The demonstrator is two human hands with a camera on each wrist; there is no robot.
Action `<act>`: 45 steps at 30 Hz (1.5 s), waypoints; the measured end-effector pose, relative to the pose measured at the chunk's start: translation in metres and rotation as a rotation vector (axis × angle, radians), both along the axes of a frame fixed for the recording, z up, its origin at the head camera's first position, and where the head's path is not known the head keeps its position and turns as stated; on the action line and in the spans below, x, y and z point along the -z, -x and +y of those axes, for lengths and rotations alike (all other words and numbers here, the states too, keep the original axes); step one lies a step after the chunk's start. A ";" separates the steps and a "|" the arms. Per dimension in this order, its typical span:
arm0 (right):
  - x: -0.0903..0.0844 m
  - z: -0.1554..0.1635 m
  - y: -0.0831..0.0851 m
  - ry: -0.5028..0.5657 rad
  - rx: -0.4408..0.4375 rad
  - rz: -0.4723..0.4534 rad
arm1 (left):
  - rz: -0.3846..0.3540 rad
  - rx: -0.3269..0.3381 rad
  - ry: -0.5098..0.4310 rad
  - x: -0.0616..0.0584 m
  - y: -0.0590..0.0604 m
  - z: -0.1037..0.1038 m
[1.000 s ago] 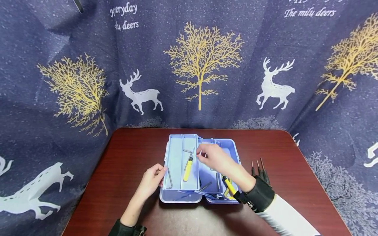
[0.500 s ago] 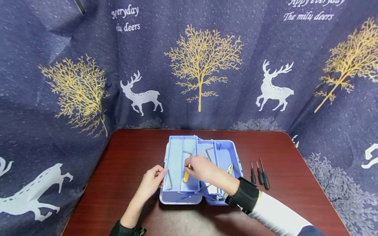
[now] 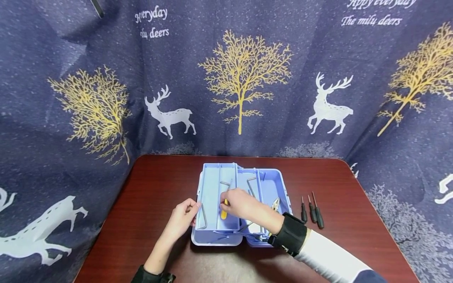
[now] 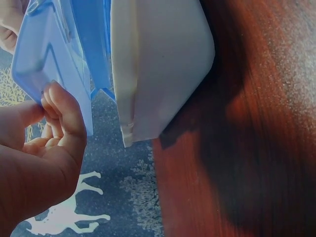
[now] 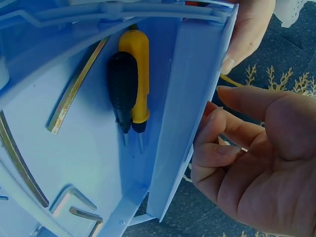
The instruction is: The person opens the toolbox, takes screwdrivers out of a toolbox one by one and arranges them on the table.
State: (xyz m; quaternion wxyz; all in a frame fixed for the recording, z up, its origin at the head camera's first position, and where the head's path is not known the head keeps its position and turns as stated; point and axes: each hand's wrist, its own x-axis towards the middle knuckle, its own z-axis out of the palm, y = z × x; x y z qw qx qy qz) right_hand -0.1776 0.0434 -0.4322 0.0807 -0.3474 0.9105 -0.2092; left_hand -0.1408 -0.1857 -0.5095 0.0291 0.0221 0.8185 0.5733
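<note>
My left hand (image 3: 182,218) pinches the left rim of the raised tray (image 3: 210,181) of a blue toolbox. In the left wrist view, the thumb and fingers of the left hand (image 4: 54,133) meet at the tray's edge. Over the tray's right compartment, my right hand (image 3: 238,202) grips a yellow-handled screwdriver (image 3: 224,214), whose handle end shows below the fingers. A hex key (image 3: 203,218) lies along the tray's left side. Another hex key (image 3: 224,183) is partly hidden behind the right hand. The right wrist view shows curled fingers beyond the tray wall, which hides the grip.
Hex keys (image 3: 251,180) and pliers (image 3: 276,203) lie in the toolbox's right part. There a yellow screwdriver (image 5: 140,74) and a black screwdriver (image 5: 122,81) lie side by side. Several black-handled screwdrivers (image 3: 319,218) rest on the red-brown table (image 3: 159,177) at right.
My right hand has come down and left from beside the screwdriver's tip onto its handle and taken hold of it. The left hand stays on the tray rim.
</note>
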 end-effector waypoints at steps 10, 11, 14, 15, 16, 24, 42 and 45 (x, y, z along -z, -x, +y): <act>-0.001 -0.002 0.001 -0.022 0.026 -0.031 | 0.002 -0.003 0.001 0.000 0.000 0.000; -0.001 -0.003 0.001 -0.022 0.032 -0.033 | 0.002 -0.002 0.002 0.000 0.000 0.000; 0.001 -0.003 0.001 -0.012 0.060 -0.040 | 0.003 -0.003 0.005 0.000 0.000 0.000; 0.001 -0.003 0.001 -0.006 0.069 -0.041 | 0.002 -0.004 0.006 0.000 0.000 0.000; 0.002 -0.003 0.001 0.002 0.076 -0.041 | 0.002 -0.004 0.006 0.000 0.000 0.000; 0.003 0.004 -0.001 0.100 0.116 -0.050 | 0.000 -0.011 0.001 0.000 -0.001 0.000; -0.008 0.055 -0.013 0.207 0.195 0.010 | 0.012 -0.013 -0.002 0.000 -0.001 0.003; -0.010 0.069 -0.015 0.215 0.230 -0.025 | 0.015 -0.015 -0.004 0.000 -0.002 0.004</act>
